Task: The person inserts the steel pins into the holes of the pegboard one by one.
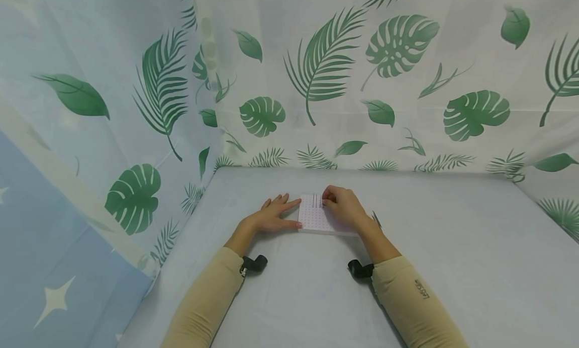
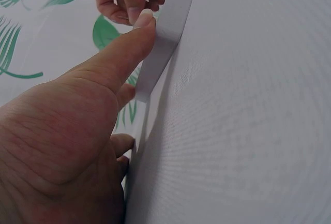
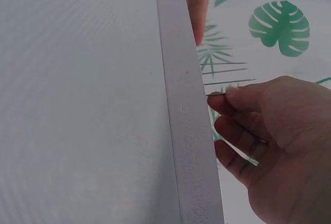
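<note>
A white flat block (image 1: 312,220) dotted with a grid of small marks lies on the table. Several thin dark pins (image 3: 225,71) stand upright from it near its far edge. My right hand (image 1: 347,207) pinches another thin dark pin between thumb and forefinger, beside that row; in the right wrist view this pin's lower end is at the block's top. At the block's left end, my left hand (image 1: 271,216) has its fingers spread, with thumb and forefinger touching the block. The left wrist view shows the thumb (image 2: 121,53) on the block's corner. My right hand hides part of the block.
Beyond my right wrist, a few thin dark pieces (image 1: 376,219) lie on the pale table cover (image 1: 312,292). A leaf-printed curtain (image 1: 316,86) hangs behind the table and another along its left side. Each forearm carries a black wrist camera (image 1: 360,269).
</note>
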`<state>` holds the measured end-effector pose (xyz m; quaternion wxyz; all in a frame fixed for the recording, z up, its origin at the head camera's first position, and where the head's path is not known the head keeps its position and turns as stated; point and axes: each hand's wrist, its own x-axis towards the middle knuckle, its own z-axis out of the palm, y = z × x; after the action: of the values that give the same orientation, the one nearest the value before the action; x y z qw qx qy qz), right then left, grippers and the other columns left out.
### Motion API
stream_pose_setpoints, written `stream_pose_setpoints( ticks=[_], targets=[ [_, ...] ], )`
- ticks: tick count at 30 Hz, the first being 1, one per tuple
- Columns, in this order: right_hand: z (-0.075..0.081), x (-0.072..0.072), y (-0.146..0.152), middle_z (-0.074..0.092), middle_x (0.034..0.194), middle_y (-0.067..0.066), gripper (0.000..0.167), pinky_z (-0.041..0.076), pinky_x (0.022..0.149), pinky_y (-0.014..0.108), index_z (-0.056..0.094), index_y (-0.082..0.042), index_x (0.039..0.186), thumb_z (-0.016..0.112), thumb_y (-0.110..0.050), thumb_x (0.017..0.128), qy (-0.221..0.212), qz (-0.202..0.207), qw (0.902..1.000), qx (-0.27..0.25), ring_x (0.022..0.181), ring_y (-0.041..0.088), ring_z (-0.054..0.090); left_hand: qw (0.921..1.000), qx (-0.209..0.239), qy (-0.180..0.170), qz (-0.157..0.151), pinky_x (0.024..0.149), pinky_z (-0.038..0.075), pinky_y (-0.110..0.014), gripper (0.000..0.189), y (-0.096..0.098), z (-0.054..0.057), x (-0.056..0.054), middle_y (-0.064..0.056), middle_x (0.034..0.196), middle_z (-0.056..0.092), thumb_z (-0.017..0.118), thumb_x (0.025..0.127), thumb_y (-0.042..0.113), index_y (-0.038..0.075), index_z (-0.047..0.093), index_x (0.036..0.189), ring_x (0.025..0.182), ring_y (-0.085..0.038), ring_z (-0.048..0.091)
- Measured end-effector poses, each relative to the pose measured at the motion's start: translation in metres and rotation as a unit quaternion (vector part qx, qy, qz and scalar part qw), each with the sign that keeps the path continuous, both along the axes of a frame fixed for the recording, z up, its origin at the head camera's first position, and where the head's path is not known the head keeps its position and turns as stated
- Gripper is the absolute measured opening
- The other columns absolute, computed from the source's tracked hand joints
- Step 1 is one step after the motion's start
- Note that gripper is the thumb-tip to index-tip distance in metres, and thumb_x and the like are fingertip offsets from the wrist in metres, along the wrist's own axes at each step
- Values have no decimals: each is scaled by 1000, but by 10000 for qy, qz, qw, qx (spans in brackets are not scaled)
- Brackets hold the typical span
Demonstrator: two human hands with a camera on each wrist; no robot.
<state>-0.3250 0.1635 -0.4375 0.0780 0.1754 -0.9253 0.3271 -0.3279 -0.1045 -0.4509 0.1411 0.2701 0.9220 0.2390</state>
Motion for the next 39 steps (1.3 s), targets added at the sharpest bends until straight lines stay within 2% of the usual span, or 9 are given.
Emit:
stream_pose_setpoints(
  ticks=[21, 26, 34, 39],
  targets=[
    [0, 1, 0, 74, 88, 3, 4, 51, 75, 35, 70, -7, 102, 71, -9, 98, 175, 1, 9998, 125, 77, 17, 60, 10000, 28, 25, -16, 130, -5, -57, 86, 1, 2, 1, -16, 175, 8, 63, 94, 67, 34, 27, 166, 164, -34, 0],
    [0, 1, 1, 74, 93, 5, 6, 53, 78, 37, 70, -7, 104, 69, -10, 100, 12, 20, 10000, 28, 82, 19, 63, 10000, 67, 26, -4, 130, -4, -59, 85, 1, 2, 2, -18, 175, 10, 63, 95, 65, 32, 29, 166, 163, -36, 1],
    [8, 2, 9, 75, 107, 11, 19, 56, 92, 47, 68, -6, 117, 68, -17, 101, -586, 23, 9983, -17, 98, 26, 68, 10000, -2, 71, -30, 130, -4, -57, 87, 0, 0, 0, -16, 175, 9, 62, 94, 67, 34, 27, 166, 164, -34, 0],
    [18, 3, 19, 75, 111, 14, 26, 55, 95, 50, 68, -1, 120, 69, -19, 100, -497, -19, 9987, -137, 104, 31, 69, 9999, -26, 130, -25, 130, -4, -57, 86, 0, -2, -2, -16, 175, 9, 62, 94, 67, 34, 27, 166, 164, -35, 0]
  ],
)
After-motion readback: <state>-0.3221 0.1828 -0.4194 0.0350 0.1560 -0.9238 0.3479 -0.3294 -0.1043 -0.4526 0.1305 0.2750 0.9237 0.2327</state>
